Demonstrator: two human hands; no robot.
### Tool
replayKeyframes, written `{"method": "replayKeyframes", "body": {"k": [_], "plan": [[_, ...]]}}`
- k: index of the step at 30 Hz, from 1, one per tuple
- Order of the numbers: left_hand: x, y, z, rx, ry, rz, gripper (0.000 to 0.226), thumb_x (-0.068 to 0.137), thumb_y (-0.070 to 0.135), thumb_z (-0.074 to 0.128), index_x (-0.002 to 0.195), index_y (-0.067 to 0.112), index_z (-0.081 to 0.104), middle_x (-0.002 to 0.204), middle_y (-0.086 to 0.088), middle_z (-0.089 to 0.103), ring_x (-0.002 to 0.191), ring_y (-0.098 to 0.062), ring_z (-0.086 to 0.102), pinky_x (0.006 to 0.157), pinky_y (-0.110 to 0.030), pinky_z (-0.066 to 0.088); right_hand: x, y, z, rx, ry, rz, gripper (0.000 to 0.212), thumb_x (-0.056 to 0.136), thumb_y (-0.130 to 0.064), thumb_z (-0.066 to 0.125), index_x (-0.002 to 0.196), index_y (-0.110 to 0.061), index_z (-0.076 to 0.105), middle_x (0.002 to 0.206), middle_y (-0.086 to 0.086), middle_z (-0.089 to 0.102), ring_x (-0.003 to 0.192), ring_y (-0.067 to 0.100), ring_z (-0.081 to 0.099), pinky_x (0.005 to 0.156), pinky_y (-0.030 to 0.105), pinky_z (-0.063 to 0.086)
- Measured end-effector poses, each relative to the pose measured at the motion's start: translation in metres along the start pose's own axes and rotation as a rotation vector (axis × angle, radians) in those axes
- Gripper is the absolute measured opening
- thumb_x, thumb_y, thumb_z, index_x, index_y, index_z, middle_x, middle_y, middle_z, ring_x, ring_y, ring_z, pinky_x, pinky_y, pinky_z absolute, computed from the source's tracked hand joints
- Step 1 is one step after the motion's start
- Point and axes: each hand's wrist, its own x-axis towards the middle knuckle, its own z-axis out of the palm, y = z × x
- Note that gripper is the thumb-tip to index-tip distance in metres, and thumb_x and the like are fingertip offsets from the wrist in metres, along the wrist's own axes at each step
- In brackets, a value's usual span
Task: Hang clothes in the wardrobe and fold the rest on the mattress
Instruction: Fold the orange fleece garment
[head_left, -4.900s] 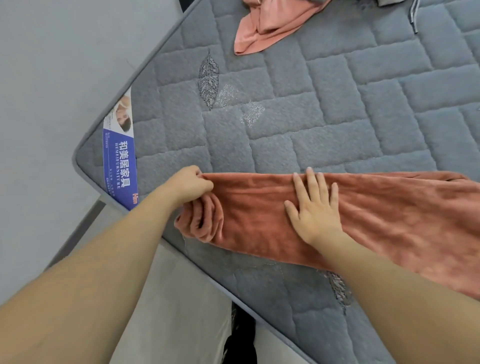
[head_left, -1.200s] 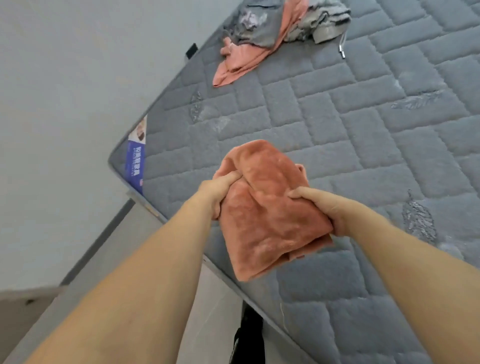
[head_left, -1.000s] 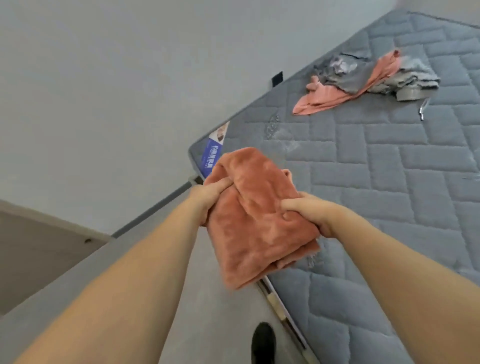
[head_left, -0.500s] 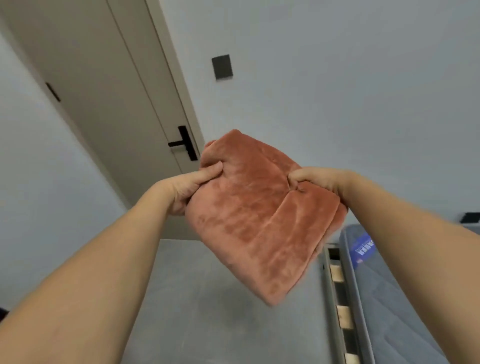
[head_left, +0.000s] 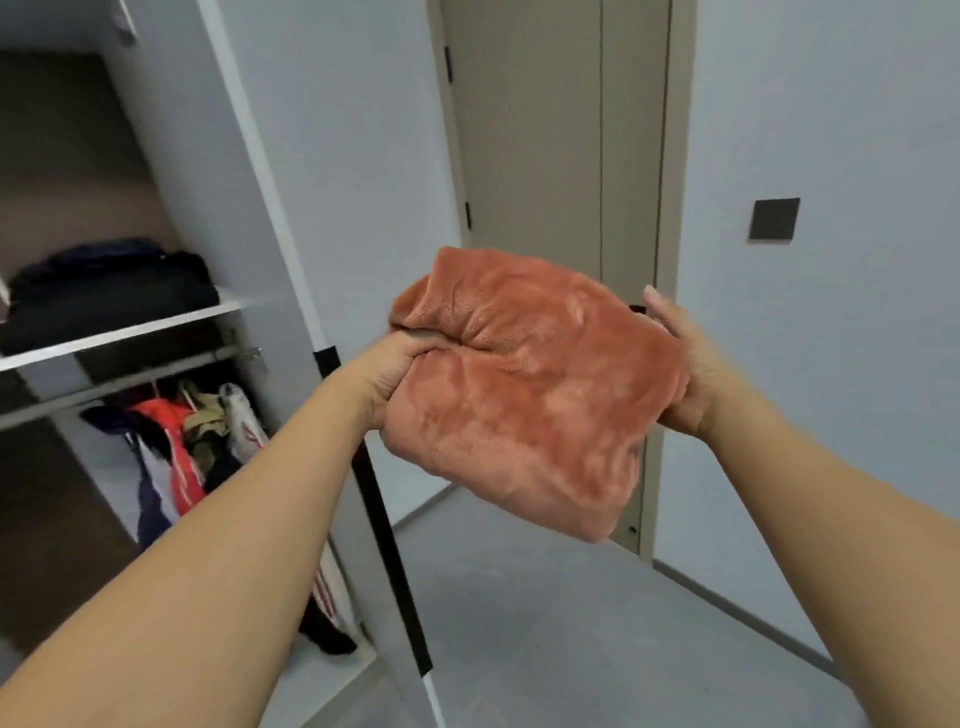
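The folded orange garment hangs in mid-air between both hands, in front of the open wardrobe. The left hand has a tight grip, thumb pinching its left edge. The right hand cups the right edge, fingers curled behind.

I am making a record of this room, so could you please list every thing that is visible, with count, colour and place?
Folded fleece cloth: one, rust orange, held up in the middle.
Wardrobe: one, white, open, on the left.
Folded dark clothes: one pile, black and navy, on the wardrobe shelf.
Hanging clothes: several, red, white, olive and dark, on the rail below the shelf.
Door: one, beige, behind the cloth.
Wall switch: one, dark, on the right wall.
Floor: grey.
Hands: left hand grips the cloth's left edge; right hand holds its right side.
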Motion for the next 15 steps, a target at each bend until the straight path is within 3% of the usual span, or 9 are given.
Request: {"method": "replayKeyframes", "body": {"k": [1,3,5,8,10,15], "plan": [[-0.016,0.005,-0.015,-0.019,0.069,0.037,0.016,0.071,0.014,0.071,0.084,0.009,0.077,0.088,-0.013,0.073,0.085,-0.026,0.073,0.072,-0.035,0.059,0.003,0.01,0.017,0.065,-0.049,-0.029,0.052,0.081,-0.064,0.066,0.109,-0.02,0.075,0.11,0.006,0.073,0.107,0.024,0.068,0.093,0.043,0.053],[-0.05,0.017,-0.046,-0.06,0.206,0.1,0.012,0.077,0.014,0.068,0.084,0.008,0.076,0.086,-0.013,0.073,0.083,-0.026,0.072,0.072,-0.034,0.06,0.007,0.029,0.06,0.107,-0.192,-0.039,0.067,0.079,-0.066,0.066,0.129,-0.02,0.064,0.128,0.007,0.066,0.121,0.026,0.061,0.104,0.048,0.046],[-0.086,0.031,-0.077,-0.087,0.328,0.164,0.012,0.082,0.013,0.065,0.081,0.01,0.077,0.084,-0.012,0.073,0.082,-0.026,0.072,0.07,-0.033,0.059,0.01,0.043,0.111,-0.035,-0.342,0.003,0.079,0.075,-0.069,0.067,0.139,-0.023,0.054,0.135,0.006,0.062,0.125,0.024,0.059,0.102,0.046,0.048],[-0.145,0.05,-0.12,-0.077,0.439,0.249,0.012,0.077,0.017,0.07,0.084,0.013,0.078,0.089,-0.01,0.074,0.086,-0.025,0.073,0.073,-0.035,0.059,0.014,0.056,0.195,-0.21,-0.447,0.127,0.084,0.066,-0.072,0.076,0.131,-0.021,0.059,0.123,0.006,0.069,0.113,0.024,0.067,0.085,0.037,0.057],[-0.187,0.061,-0.147,-0.099,0.474,0.284,0.015,0.073,0.019,0.071,0.085,0.014,0.079,0.091,-0.009,0.074,0.088,-0.025,0.073,0.076,-0.037,0.059,0.018,0.067,0.25,-0.185,-0.523,0.19,0.085,0.065,-0.072,0.077,0.129,-0.019,0.061,0.121,0.009,0.07,0.111,0.028,0.068,0.084,0.039,0.058],[-0.284,0.082,-0.209,-0.156,0.587,0.412,0.018,0.06,0.014,0.072,0.077,0.01,0.078,0.082,-0.008,0.073,0.079,-0.025,0.072,0.072,-0.038,0.059,0.024,0.115,0.372,-0.129,-0.741,0.322,0.088,0.067,-0.075,0.072,0.133,-0.017,0.061,0.129,0.012,0.065,0.118,0.034,0.063,0.104,0.049,0.045]]}}
